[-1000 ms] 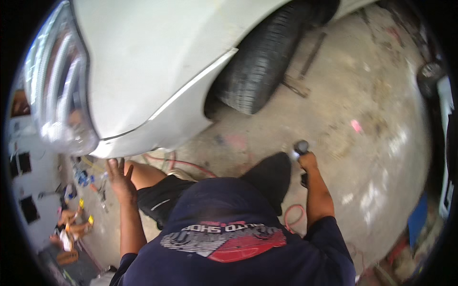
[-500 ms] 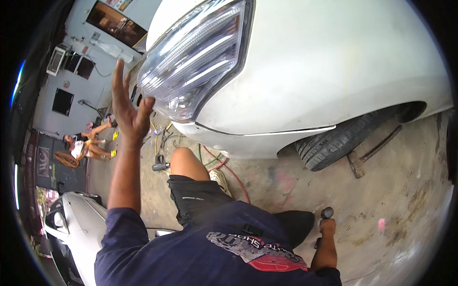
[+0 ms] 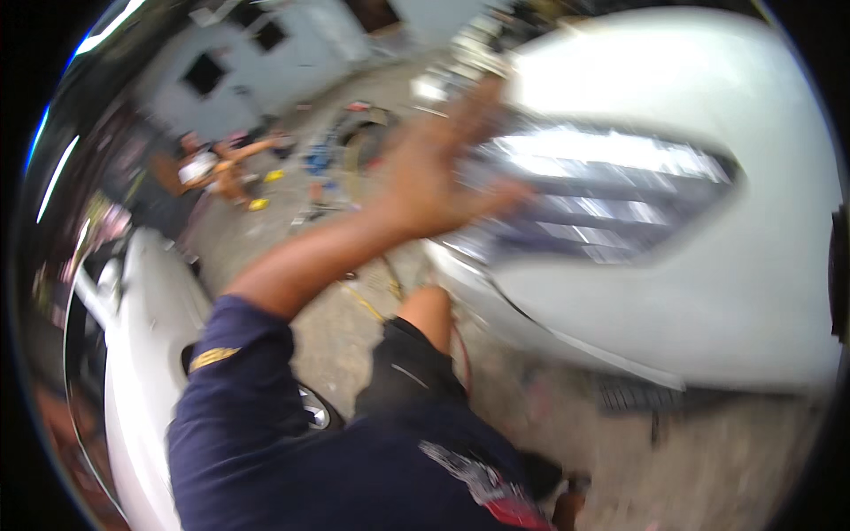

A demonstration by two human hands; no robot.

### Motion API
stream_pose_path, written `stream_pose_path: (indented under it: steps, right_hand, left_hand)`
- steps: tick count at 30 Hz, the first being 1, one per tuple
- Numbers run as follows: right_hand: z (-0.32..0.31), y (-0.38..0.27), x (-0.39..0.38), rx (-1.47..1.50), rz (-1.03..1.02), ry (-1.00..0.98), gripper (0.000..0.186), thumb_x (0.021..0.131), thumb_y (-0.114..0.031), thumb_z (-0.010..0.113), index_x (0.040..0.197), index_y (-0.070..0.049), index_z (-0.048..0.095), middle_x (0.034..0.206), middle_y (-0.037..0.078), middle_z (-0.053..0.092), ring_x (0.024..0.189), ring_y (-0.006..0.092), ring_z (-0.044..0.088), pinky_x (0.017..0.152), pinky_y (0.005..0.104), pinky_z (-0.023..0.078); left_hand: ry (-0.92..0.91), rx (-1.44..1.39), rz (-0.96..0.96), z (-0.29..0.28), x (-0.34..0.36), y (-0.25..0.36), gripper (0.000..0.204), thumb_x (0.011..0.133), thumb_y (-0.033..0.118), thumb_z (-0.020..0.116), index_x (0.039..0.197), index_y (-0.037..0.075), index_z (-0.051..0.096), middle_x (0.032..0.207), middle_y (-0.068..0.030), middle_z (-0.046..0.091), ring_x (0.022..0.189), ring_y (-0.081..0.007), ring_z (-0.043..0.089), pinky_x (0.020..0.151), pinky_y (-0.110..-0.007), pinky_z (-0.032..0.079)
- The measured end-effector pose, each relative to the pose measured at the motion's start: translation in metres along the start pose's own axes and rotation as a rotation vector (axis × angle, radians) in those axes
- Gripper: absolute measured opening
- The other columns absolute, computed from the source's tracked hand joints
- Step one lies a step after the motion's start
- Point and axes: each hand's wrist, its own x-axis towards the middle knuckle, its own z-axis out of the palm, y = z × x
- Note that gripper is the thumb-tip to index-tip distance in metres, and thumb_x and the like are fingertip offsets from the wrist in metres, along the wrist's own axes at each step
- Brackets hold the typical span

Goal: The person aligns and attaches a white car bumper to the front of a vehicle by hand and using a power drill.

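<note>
My left hand point(image 3: 438, 181) is raised at the front corner of a white car point(image 3: 611, 310). Motion smears it, but the fingers look spread with nothing between them. It overlaps the near end of the car's clear headlight point(image 3: 611, 195); whether skin touches lens or bumper, I cannot tell. Low at the right side of my body, my right hand point(image 3: 567, 511) is closed on a dark tool with a rounded end point(image 3: 578, 482). The tool's kind does not show, and part of that hand is hidden by my shirt.
Another car, silver-white point(image 3: 146, 354), stands close on my left. A person point(image 3: 217, 168) sits farther back near the wall. Hoses and blue items point(image 3: 320, 159) lie on the concrete floor point(image 3: 341, 323). The white car's front tire point(image 3: 629, 396) shows under the fender.
The view has swung, so the headlight lies farther right. My left hand has come from beside the headlight to in front of its near end. My right hand still grips the tool.
</note>
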Motion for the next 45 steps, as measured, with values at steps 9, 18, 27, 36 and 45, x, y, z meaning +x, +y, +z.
stream_pose_path:
  steps: [9, 18, 27, 36, 45]
  right_hand:
    - [-0.166, -0.260, 0.006, 0.049, -0.538, 0.345, 0.033, 0.092, -0.024, 0.074, 0.115, -0.001, 0.082, 0.121, 0.023, 0.082, 0.119, 0.0361, 0.078, 0.101, 0.0484, 0.062]
    - [-0.261, -0.251, -0.007, -0.041, -0.264, 0.367, 0.034, 0.088, -0.024, 0.076, 0.114, -0.003, 0.082, 0.120, 0.022, 0.082, 0.118, 0.0370, 0.078, 0.101, 0.0484, 0.062]
    - [-0.259, -0.181, -0.068, -0.150, 0.107, 0.246, 0.036, 0.084, -0.025, 0.077, 0.114, -0.005, 0.083, 0.119, 0.022, 0.082, 0.116, 0.0379, 0.078, 0.100, 0.0484, 0.062]
    - [-0.183, -0.160, -0.185, -0.046, 0.298, 0.099, 0.038, 0.080, -0.025, 0.078, 0.113, -0.007, 0.084, 0.119, 0.022, 0.082, 0.115, 0.0388, 0.078, 0.100, 0.0485, 0.062]
    - [-0.166, -0.189, -0.214, 0.356, 0.290, 0.288, 0.042, 0.079, -0.021, 0.083, 0.117, -0.005, 0.081, 0.121, 0.026, 0.079, 0.115, 0.0428, 0.075, 0.100, 0.0488, 0.060]
  left_hand:
    - [-0.010, -0.189, 0.243, 0.018, -0.014, -0.009, 0.139, 0.074, 0.066, 0.091, 0.166, -0.016, 0.027, 0.144, -0.0446, 0.050, 0.131, -0.0575, 0.059, 0.115, -0.060, 0.048]
    - [-0.210, -0.355, 0.445, 0.003, 0.019, -0.039, 0.144, 0.058, 0.047, 0.103, 0.163, -0.020, 0.031, 0.136, -0.0451, 0.053, 0.127, -0.0561, 0.061, 0.109, -0.064, 0.048]
    - [-0.147, -0.663, 0.673, 0.050, 0.030, -0.080, 0.115, 0.067, 0.049, 0.090, 0.166, 0.004, 0.052, 0.148, -0.0480, 0.050, 0.136, -0.0610, 0.054, 0.119, -0.071, 0.035]
    - [-0.042, -0.650, 0.700, 0.034, 0.030, -0.085, 0.096, 0.078, 0.036, 0.087, 0.163, 0.006, 0.055, 0.136, -0.0315, 0.068, 0.130, -0.0501, 0.064, 0.113, -0.072, 0.044]
    - [-0.120, -0.383, 0.656, 0.018, 0.044, -0.069, 0.128, 0.051, 0.037, 0.106, 0.168, 0.034, 0.054, 0.124, -0.0175, 0.066, 0.111, -0.0396, 0.068, 0.101, -0.055, 0.057]
